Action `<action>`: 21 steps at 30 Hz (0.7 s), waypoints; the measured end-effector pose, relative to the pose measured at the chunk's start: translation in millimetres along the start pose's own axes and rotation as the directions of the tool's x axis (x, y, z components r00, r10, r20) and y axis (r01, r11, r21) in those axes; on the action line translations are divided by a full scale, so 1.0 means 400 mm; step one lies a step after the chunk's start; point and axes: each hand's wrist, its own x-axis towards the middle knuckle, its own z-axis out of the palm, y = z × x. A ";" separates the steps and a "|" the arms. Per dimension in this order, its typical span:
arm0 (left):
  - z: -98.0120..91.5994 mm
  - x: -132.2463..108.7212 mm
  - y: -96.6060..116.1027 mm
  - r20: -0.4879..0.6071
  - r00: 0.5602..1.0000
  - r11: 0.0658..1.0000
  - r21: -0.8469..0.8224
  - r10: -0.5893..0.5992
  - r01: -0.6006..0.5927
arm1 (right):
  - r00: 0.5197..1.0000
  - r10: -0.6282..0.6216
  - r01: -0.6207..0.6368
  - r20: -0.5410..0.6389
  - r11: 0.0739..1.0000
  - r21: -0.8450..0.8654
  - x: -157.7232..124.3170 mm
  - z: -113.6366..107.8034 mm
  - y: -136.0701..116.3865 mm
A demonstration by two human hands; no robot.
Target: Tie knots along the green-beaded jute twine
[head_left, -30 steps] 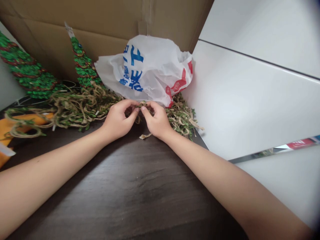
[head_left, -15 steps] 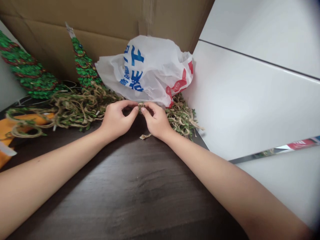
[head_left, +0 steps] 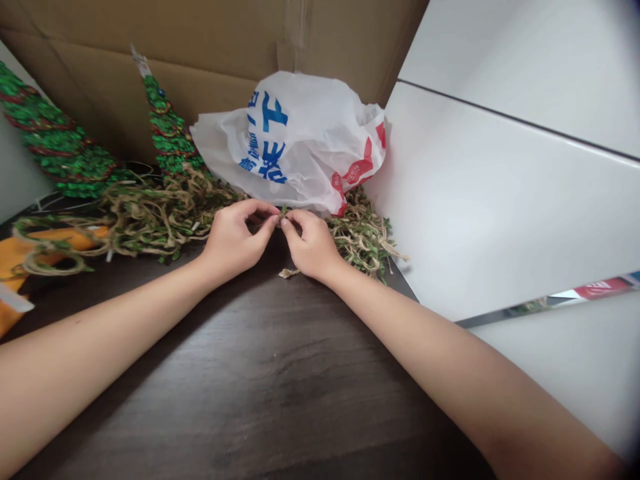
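Holding leafy twine (head_left: 285,210) in left grip (head_left: 236,233) and right grip (head_left: 311,243), with tips pinched closed on it. Located between both, just before white plastic bag (head_left: 315,127), over dark worktop (head_left: 245,373).

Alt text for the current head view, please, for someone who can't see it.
The left hand and right hand pinch a bit of leafy twine above a dark surface. Tangled leafy twine lies on both sides, with a white plastic bag and two tinsel Christmas trees behind.
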 end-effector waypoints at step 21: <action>0.000 0.011 -0.009 0.083 0.996 0.999 -0.013 -0.034 0.036 | 0.996 -0.088 0.088 -0.008 0.996 0.020 0.004 0.001 0.013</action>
